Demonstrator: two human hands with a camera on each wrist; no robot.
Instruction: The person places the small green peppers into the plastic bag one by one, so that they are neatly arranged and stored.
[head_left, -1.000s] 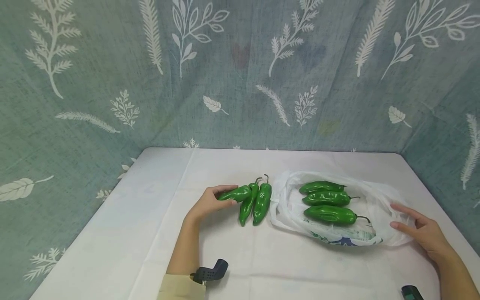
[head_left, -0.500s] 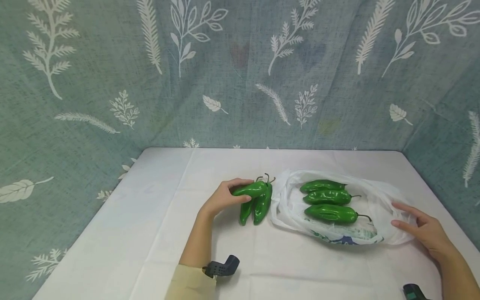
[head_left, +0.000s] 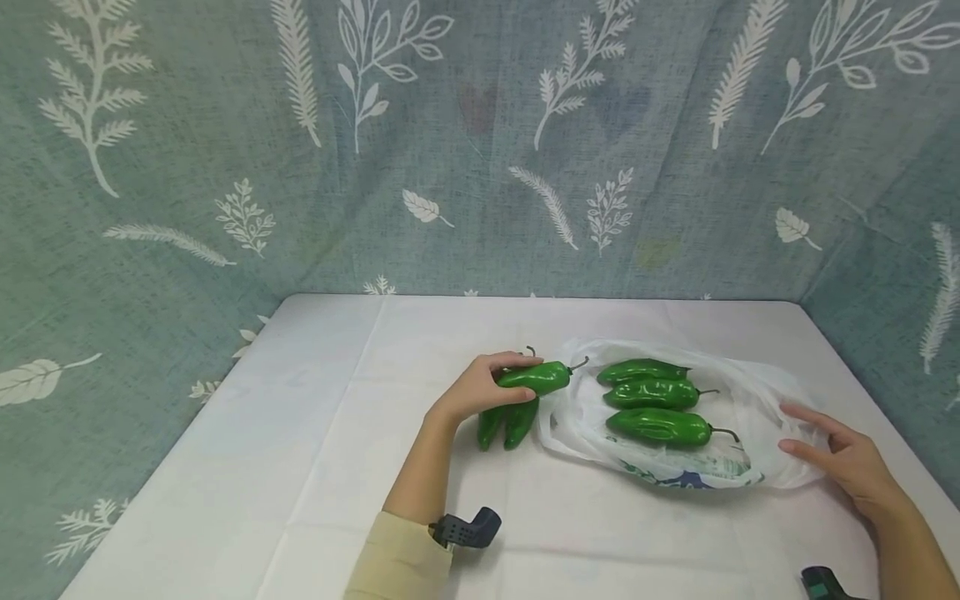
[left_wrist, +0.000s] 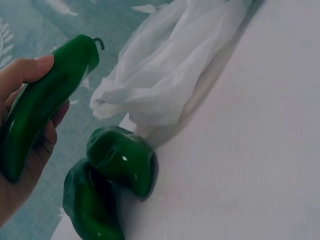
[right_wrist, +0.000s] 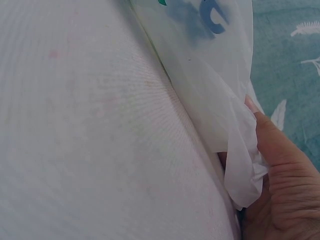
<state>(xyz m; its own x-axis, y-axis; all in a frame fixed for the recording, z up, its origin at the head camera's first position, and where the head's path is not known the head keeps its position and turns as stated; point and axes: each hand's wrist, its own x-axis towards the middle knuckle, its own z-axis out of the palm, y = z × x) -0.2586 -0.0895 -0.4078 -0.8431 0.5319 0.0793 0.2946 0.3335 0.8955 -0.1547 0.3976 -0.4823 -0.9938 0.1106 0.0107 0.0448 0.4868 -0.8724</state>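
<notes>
Left hand (head_left: 480,388) is clamped round a pepper (head_left: 546,377), right hand (head_left: 846,460) spread against the bag (head_left: 757,387) near the desk's right edge (head_left: 846,385).

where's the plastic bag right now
In the head view, the bag lies on the right half of the table, three peppers inside, with the right hand at its right end.

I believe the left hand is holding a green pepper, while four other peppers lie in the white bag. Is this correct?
Not four: three peppers lie in the white bag, as the head view shows. The left hand does hold a green pepper.
</notes>
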